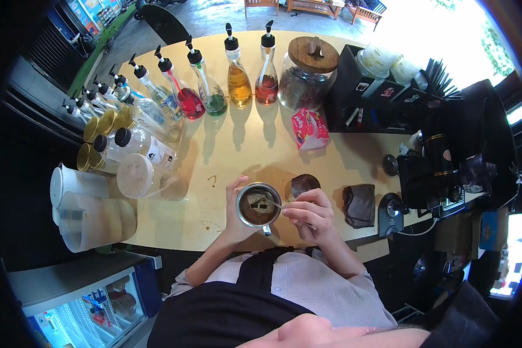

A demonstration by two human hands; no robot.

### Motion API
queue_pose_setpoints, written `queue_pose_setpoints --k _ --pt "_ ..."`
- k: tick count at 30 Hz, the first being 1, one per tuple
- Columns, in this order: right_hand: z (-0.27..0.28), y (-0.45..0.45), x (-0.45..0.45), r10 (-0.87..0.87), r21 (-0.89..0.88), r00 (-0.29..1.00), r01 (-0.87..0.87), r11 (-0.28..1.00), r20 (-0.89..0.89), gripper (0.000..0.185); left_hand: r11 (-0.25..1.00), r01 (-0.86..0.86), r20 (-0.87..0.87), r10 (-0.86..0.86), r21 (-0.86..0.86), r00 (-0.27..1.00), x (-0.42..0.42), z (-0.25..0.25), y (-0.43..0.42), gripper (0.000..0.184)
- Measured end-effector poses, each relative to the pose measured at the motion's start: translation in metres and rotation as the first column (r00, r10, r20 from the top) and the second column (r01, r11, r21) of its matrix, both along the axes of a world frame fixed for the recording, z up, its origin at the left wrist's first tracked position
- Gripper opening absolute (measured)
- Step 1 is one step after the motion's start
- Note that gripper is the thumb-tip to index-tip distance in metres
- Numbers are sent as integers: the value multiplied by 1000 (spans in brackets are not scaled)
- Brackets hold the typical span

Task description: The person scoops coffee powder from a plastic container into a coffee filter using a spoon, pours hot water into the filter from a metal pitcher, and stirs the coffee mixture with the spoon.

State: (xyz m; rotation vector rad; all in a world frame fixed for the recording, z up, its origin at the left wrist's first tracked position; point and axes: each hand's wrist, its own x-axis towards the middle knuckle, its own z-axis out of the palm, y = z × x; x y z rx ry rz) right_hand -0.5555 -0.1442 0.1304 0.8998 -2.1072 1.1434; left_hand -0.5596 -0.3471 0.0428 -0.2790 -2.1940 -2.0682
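A metal mug (243, 216) with dark brown, frothy liquid (255, 216) stands at the near side of the table, its handle pointing toward me. My left hand (235, 219) is closed around the mug's left side. In my right hand (312, 216), a thin metal spoon (276, 203) is pinched between fingers and thumb. The spoon's lower end dips into the liquid and is hidden there. Just beyond my right hand lies a round dark object (303, 183), partly covered by the fingers; its kind is unclear.
Pump bottles of coloured syrup (239, 81) curve along the table's (232, 152) far and left edges. Plastic jugs (93, 223) crowd the left. A wood-lidded jar (304, 81), pink packet (310, 129), folded brown cloth (359, 206), cup holder (383, 90) and black coffee machine (435, 168) occupy the right.
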Motion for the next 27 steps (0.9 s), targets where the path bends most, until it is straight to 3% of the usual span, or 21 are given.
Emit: queue_pose_setpoints --k 4,11,14,16,19,22,25,27 --pt "2 0 1 21 -55 1000 -20 998 7 11 1000 23 -16 -23 -13 1000 0 -2 -1 72" --pt "-1 -2 0 8 2 1000 -8 1000 10 16 1000 13 7 -13 9 1000 0 -3 -1 75" --pt "-5 -1 2 37 -86 998 -33 996 46 16 999 16 29 -18 50 999 1 3 1 76" --pt "-1 0 1 -42 -45 998 40 998 -38 14 996 16 61 -21 91 998 1 3 1 76" --pt "2 -2 -1 -3 23 1000 3 1000 -22 15 1000 -2 -6 2 -3 1000 0 -1 0 76" --pt "-2 1 2 56 -21 998 -56 998 19 18 1000 4 3 -4 -6 1000 -1 0 -2 76" --pt "-3 0 3 30 -45 996 -34 998 -78 12 979 49 -133 -76 -197 988 -4 3 -6 105" --pt "1 -2 2 13 8 994 -12 1000 -105 12 961 21 -172 -70 -275 983 -4 5 -6 105"
